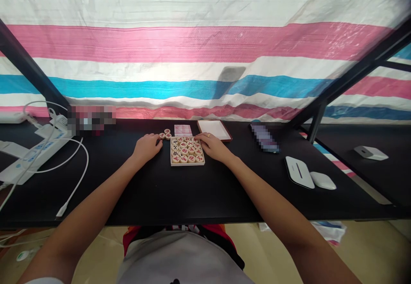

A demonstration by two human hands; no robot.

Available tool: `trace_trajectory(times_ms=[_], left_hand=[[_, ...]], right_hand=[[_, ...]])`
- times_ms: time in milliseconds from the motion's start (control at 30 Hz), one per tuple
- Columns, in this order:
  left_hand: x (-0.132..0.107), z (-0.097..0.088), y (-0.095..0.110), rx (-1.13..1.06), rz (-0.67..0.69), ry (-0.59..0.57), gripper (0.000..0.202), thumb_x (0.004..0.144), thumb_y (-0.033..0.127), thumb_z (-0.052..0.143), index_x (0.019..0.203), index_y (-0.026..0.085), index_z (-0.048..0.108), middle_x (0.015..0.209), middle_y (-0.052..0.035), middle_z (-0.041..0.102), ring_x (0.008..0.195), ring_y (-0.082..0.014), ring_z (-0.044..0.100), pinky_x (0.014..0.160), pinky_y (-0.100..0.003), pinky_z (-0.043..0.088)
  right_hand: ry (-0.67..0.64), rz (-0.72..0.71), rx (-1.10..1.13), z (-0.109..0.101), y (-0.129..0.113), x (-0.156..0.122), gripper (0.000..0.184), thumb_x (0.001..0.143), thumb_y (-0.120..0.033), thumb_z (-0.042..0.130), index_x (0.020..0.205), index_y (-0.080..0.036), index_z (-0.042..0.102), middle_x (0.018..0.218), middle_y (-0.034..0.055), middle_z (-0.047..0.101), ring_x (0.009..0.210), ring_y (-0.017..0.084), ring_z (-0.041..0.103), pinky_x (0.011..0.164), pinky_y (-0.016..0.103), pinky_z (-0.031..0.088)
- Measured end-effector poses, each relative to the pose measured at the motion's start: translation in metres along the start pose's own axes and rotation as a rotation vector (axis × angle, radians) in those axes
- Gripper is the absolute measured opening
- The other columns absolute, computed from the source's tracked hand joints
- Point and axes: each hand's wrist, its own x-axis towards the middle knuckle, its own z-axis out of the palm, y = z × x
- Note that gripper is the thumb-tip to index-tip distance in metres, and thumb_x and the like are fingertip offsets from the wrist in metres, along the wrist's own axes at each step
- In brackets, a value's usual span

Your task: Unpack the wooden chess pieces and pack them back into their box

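A shallow white box [187, 164] filled with round Chinese chess pieces [184, 150] sits on the black desk. The pieces are cream-coloured; most carry red characters, and a few at the left side have black ones. My right hand [214, 145], with a ring on one finger, lies at the box's upper right corner, its fingertips reaching over the rim to the pieces there. My left hand [147, 146] rests on the desk left of the box, fingers loosely bent. Its fingertips are beside three loose Chinese chess pieces [168, 136]. Nothing shows in either hand.
Behind the box lie a folded paper with a red grid [183, 130] and a box lid [214, 130]. A phone [265, 138], a white flat device [299, 172] and a white rounded case [323, 180] are on the right. A power strip [35, 157] and white cables [85, 164] occupy the left.
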Motion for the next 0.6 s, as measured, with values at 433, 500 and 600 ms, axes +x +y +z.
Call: trace_trajectory(times_ms=[433, 500, 600], left_hand=[[-0.01, -0.004, 0.022, -0.255, 0.53, 0.055, 0.029, 0.093, 0.034, 0.041, 0.089, 0.019, 0.065, 0.09, -0.0055, 0.064, 0.09, -0.0175, 0.058, 0.09, -0.031, 0.043], [-0.01, -0.004, 0.023, -0.27, 0.551, 0.054, 0.03, 0.093, 0.036, 0.042, 0.09, 0.018, 0.066, 0.091, -0.0061, 0.064, 0.09, -0.0179, 0.058, 0.089, -0.032, 0.043], [-0.01, -0.003, 0.023, -0.293, 0.553, 0.076, 0.03, 0.092, 0.037, 0.044, 0.095, 0.018, 0.066, 0.095, -0.0065, 0.065, 0.094, -0.0187, 0.058, 0.09, -0.033, 0.043]], right_hand=[[-0.01, 0.005, -0.004, -0.001, -0.001, 0.0, 0.035, 0.086, -0.01, 0.04, 0.113, -0.022, 0.059, 0.11, 0.0099, 0.062, 0.103, 0.024, 0.057, 0.092, 0.044, 0.048], [-0.009, 0.002, -0.005, -0.001, 0.0, 0.0, 0.035, 0.086, -0.01, 0.04, 0.113, -0.022, 0.059, 0.11, 0.0098, 0.062, 0.103, 0.024, 0.057, 0.092, 0.044, 0.048], [0.0, 0.0, -0.002, 0.0, 0.0, 0.0, 0.035, 0.086, -0.009, 0.04, 0.113, -0.022, 0.058, 0.11, 0.0098, 0.062, 0.103, 0.024, 0.057, 0.092, 0.044, 0.048]])
